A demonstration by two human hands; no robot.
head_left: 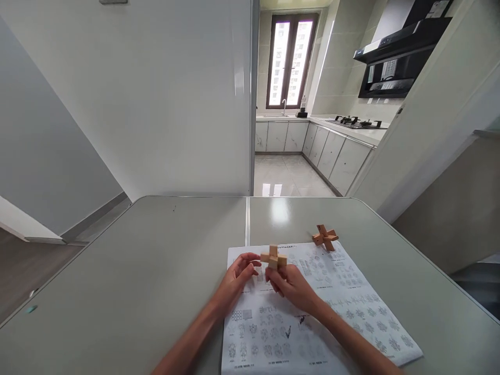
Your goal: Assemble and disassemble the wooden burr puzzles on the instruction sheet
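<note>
Our right hand grasps a pale wooden block cross, its thumb and fingers closed on the near right part of the piece. We hold this cross above the far part of a printed sheet, with its bars sticking out to the left, to the right and upward. Our left hand is just left of it, fingers released and loosely bent, thumb apart from them and nothing in the grasp. Its fingertips come very close to the left end of the cross; we cannot tell whether they touch it.

The sheet lies on a grey-green table, covered with small diagrams and lines of print, and both our forearms reach across it from the near side. A darker, reddish-brown wooden block cross sits at the sheet's far right corner, well apart from both hands. A pale seam runs from the far edge of the table to the sheet. At the table's far left edge we see a small green object, too small to make out.

Beyond the table, on the right, we look into a kitchen with a window, white cabinets, a hob and a dark range hood.
</note>
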